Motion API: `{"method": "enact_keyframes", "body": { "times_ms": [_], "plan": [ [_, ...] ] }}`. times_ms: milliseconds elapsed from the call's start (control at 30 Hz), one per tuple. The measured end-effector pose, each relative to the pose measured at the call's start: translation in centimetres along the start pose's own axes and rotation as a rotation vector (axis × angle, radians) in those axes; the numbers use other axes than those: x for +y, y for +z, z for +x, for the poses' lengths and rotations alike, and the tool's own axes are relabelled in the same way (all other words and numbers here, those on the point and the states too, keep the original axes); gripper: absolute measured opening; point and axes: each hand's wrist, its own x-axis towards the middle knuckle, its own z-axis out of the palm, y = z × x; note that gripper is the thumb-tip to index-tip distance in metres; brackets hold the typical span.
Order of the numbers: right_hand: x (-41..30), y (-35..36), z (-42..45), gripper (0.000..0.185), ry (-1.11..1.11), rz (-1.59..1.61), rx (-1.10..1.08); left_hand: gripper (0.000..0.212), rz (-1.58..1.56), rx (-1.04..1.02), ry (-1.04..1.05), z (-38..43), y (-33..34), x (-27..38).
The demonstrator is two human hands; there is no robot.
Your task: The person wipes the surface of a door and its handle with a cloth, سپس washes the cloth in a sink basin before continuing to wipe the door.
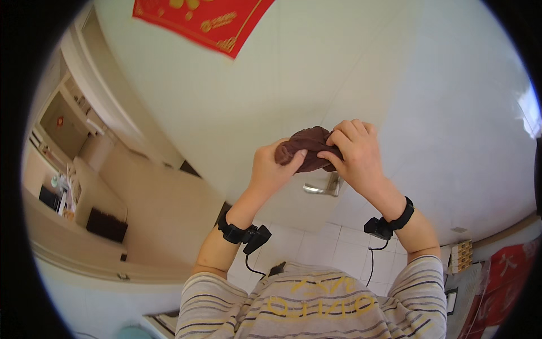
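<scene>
My left hand (275, 163) and my right hand (358, 152) both grip a bunched dark maroon cloth (311, 148), held up at the centre of the head view. The left thumb presses on the cloth's near side. The right thumb and fingers pinch its right end. Some fingertips of the left hand are hidden behind the fabric. Just below the cloth shows a metal door handle (322, 188) on a pale door (254, 106); the distance between the cloth and the handle cannot be told. Each wrist wears a black strap with a small device and a cable.
A red paper decoration with gold print (203, 21) hangs on the pale surface above. To the left, an open doorway shows a room with a dark brush-like object (107, 224). White floor tiles (315, 245) lie below. Small patterned boxes (461, 256) and red printed material (506, 279) are at right.
</scene>
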Motion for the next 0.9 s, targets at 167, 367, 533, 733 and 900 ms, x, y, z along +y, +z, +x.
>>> {"method": "enact_keyframes", "body": {
  "times_ms": [167,367,533,733,900],
  "plan": [
    [-0.8,3.9,-1.2,0.028,0.244,0.537,-0.144,0.037,-0.583,-0.030,-0.523,-4.8,-2.8,1.0],
    [-3.8,5.6,-0.5,0.029,0.710,1.334,-0.592,0.053,-0.969,0.138,-0.646,-11.5,-3.8,1.8],
    [-5.8,6.2,-0.1,0.028,0.492,1.413,-0.845,0.057,-1.163,0.351,-0.518,-18.1,-2.7,4.5],
    [-9.8,5.8,0.3,0.033,0.149,1.479,-1.044,0.059,-0.800,0.738,-0.596,-24.5,1.2,10.0],
    [-13.5,6.1,0.2,0.033,-0.070,1.604,-1.123,0.056,-0.562,1.059,-0.622,-27.2,4.2,15.7]
  ]
}}
